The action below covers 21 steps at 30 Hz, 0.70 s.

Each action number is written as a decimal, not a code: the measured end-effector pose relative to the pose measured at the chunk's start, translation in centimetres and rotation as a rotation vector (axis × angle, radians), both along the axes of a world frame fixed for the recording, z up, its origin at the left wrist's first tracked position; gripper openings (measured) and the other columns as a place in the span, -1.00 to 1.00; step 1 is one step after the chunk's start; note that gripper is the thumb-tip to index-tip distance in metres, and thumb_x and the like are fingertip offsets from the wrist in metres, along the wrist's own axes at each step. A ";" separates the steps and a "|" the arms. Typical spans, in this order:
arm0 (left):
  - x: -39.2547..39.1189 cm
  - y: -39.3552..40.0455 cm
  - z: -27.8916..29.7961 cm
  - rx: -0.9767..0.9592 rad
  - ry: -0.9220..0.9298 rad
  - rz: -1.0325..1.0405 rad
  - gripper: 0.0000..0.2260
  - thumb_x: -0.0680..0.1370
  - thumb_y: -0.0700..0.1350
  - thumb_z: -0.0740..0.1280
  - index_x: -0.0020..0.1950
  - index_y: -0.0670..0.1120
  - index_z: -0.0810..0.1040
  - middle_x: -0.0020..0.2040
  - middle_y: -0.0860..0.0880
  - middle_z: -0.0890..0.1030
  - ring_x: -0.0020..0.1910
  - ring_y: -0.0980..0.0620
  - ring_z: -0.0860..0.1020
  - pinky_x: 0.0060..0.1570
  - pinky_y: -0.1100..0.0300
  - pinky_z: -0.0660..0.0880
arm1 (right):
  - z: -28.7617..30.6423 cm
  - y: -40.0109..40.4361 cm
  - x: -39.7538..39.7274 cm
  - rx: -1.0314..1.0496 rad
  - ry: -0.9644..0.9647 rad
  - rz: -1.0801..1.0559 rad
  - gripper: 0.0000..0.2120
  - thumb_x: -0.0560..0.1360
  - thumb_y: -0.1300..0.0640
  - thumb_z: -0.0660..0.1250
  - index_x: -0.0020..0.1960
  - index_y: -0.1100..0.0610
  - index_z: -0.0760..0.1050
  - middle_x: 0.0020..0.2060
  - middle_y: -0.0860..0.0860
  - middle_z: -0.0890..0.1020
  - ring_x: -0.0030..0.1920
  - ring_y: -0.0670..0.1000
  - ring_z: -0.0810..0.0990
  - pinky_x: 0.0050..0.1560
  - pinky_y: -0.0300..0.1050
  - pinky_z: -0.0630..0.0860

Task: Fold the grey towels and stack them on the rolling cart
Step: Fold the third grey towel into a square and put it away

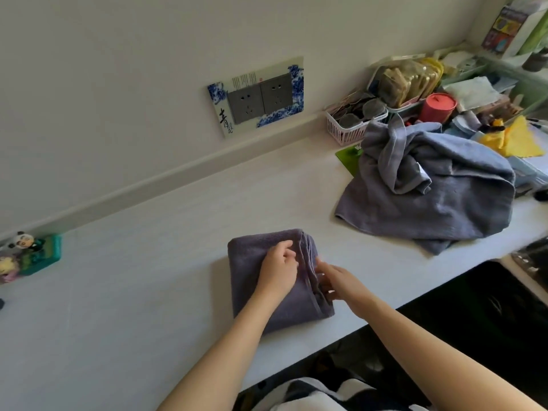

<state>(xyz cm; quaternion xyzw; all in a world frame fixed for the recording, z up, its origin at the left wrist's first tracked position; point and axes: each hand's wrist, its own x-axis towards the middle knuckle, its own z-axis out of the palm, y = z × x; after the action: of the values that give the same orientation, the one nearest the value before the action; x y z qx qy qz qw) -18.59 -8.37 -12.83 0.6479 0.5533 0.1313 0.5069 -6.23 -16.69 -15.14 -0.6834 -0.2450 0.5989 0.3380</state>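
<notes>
Clearly soft and limp, the folded towel point(255, 280) needs support underneath; left hand point(278, 269) presses flat, right hand point(338, 281) pinches its layered edge.

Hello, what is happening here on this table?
A person is folding grey towels. The left hand presses on a folded towel on the white table, while the right hand tidies its layered edge. An unfolded pile of grey towels waits to the right. No cart is visible.
</notes>
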 end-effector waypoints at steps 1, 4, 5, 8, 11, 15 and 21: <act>-1.1 0.1 -0.1 0.144 0.042 -0.004 -0.65 0.56 -0.30 0.12 0.32 -0.13 0.45 0.06 0.00 0.52 0.07 0.00 0.54 0.14 0.23 0.43 | 0.2 0.2 -0.2 0.015 -0.071 0.058 -0.53 0.53 -0.24 0.15 0.14 0.12 0.51 -0.03 0.05 0.62 -0.05 0.02 0.59 0.02 -0.06 0.53; -4.9 0.2 -1.4 0.666 0.215 0.001 -0.61 0.43 -0.28 0.10 0.14 -0.16 0.61 0.06 -0.08 0.55 0.05 -0.12 0.55 0.12 0.19 0.36 | 0.6 0.8 -0.8 0.036 -0.258 0.171 -0.54 0.43 -0.24 0.33 0.12 0.10 0.45 -0.03 -0.03 0.57 -0.03 -0.03 0.55 -0.02 -0.16 0.50; -5.9 0.3 -2.2 0.790 0.270 0.014 -0.59 0.40 -0.23 0.08 0.09 -0.17 0.63 0.07 -0.12 0.58 0.04 -0.17 0.56 0.13 0.15 0.36 | 0.6 1.0 -1.0 0.028 -0.291 0.199 -0.54 0.41 -0.22 0.37 0.11 0.08 0.40 -0.03 -0.05 0.54 -0.01 -0.02 0.53 -0.05 -0.19 0.47; -7.4 0.4 -4.0 0.808 0.317 -0.016 -0.57 0.47 -0.12 0.07 0.20 -0.20 0.59 0.29 -0.24 0.50 0.26 -0.27 0.48 0.27 -0.07 0.37 | -0.1 1.3 -1.4 -0.003 -0.416 0.295 -0.55 0.38 -0.14 0.44 0.05 0.10 0.36 -0.06 -0.04 0.52 -0.03 0.01 0.50 -0.13 -0.17 0.43; -7.2 0.1 -5.3 0.760 0.364 -0.141 -0.52 0.54 -0.04 0.06 0.40 -0.18 0.41 0.46 -0.25 0.28 0.46 -0.25 0.22 0.39 -0.15 0.20 | -1.1 1.2 -1.3 -0.023 -0.297 0.211 -0.67 0.46 0.00 0.38 0.11 0.15 0.40 0.04 0.04 0.56 0.04 0.04 0.52 0.05 -0.08 0.48; -6.6 -0.3 -6.4 0.720 0.526 -0.212 -0.46 0.53 0.04 0.07 0.48 -0.12 0.28 0.50 -0.23 0.21 0.49 -0.16 0.07 0.42 -0.10 0.05 | -1.1 1.0 -0.7 -0.017 -0.188 0.195 -0.65 0.52 0.08 0.30 0.26 0.14 0.35 0.20 0.06 0.53 0.15 0.05 0.50 0.16 -0.07 0.44; -5.7 -0.5 -7.6 0.729 0.699 -0.238 -0.46 0.53 0.09 0.05 0.48 -0.09 0.28 0.49 -0.20 0.24 0.49 -0.16 0.09 0.40 -0.17 0.01 | -1.4 0.3 -3.2 0.202 -0.915 0.261 -0.42 0.53 0.16 0.23 0.48 0.15 0.10 0.34 0.17 0.33 0.23 0.20 0.42 0.14 0.05 0.43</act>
<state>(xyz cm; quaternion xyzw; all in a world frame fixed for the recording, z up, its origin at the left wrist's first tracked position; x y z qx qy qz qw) -24.27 -8.92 -20.39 0.8459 0.5305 0.0324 0.0447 -9.47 -16.39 -16.53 -0.8041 -0.5089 0.2474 0.1822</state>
